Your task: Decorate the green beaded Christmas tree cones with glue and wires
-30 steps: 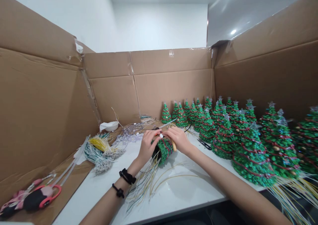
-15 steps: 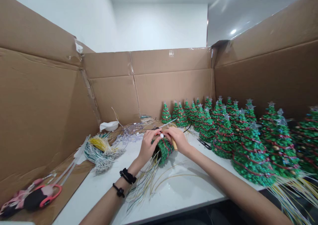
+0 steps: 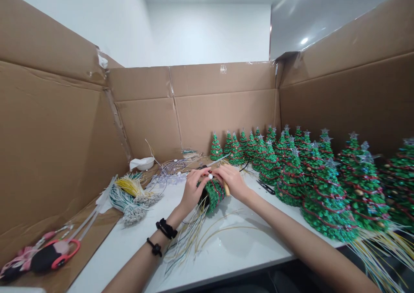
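My hands are together at the middle of the white table (image 3: 226,250). Between them a small green beaded Christmas tree (image 3: 214,196) lies on its side, its dark base to the left. Long thin wires (image 3: 186,241) fan out from it across the table. My left hand (image 3: 193,189) grips the tree from above, and a small white bead (image 3: 210,176) sits by its fingertips. My right hand (image 3: 232,182) closes around a wooden handle (image 3: 227,189) against the tree. A thin pale rod (image 3: 218,159) sticks out beyond my fingers; I cannot tell if it joins the handle.
Several finished trees with silver stars (image 3: 328,198) stand in rows along the right, their wires hanging past the table edge. Wire bundles (image 3: 131,200), a white bowl (image 3: 142,163), black scissors (image 3: 265,187) and a pink-and-black object (image 3: 48,256) lie about. Cardboard walls surround the table.
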A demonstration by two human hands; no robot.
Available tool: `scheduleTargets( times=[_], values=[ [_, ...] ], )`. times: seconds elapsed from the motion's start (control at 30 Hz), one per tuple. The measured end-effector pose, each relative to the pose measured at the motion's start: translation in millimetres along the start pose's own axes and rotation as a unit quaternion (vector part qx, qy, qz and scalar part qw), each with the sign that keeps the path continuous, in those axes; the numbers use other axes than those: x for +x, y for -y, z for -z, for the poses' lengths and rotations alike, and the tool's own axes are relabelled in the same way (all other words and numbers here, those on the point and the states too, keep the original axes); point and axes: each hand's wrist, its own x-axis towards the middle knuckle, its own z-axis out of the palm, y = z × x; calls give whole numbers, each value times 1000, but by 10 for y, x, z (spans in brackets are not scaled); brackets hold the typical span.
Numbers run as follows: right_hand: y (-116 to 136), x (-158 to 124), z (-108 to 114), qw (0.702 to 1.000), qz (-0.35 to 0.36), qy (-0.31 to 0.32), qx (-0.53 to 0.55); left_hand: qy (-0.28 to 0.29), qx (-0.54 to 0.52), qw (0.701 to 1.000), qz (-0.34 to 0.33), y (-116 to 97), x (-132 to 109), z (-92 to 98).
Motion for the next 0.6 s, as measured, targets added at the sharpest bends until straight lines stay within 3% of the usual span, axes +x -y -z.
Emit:
scheduleTargets(
  times=[0.6],
  values=[
    [15, -23, -62, 997, -48, 1, 55, 25, 62, 997, -32, -19, 23, 44]
  ],
)
